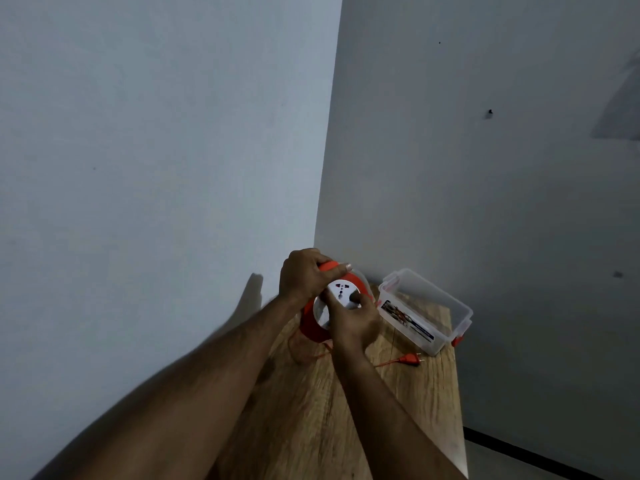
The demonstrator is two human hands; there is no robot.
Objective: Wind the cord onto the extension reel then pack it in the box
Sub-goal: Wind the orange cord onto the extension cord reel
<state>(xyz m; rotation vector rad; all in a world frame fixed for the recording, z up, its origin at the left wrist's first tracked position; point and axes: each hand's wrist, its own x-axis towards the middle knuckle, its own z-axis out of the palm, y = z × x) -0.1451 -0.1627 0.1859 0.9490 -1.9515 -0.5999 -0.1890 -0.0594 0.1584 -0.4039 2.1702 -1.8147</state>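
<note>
The reel (323, 306) is near the far left corner of the counter (311, 410). The box (424, 311) lies at the far right edge. The plug (410, 359) lies before the box, the cord (304, 356) before the reel.

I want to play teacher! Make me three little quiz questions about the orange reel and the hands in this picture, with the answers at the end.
1. True or false: the plug is already tucked inside the clear box.
2. Which hand grips the orange rim of the reel: A) the left hand, B) the right hand?
3. Fill the gap: the loose cord lies on the wooden ____.

Key: 1 false, it lies on the table beside the box. 2 A; the right hand is at the white socket face. 3 table.
</note>
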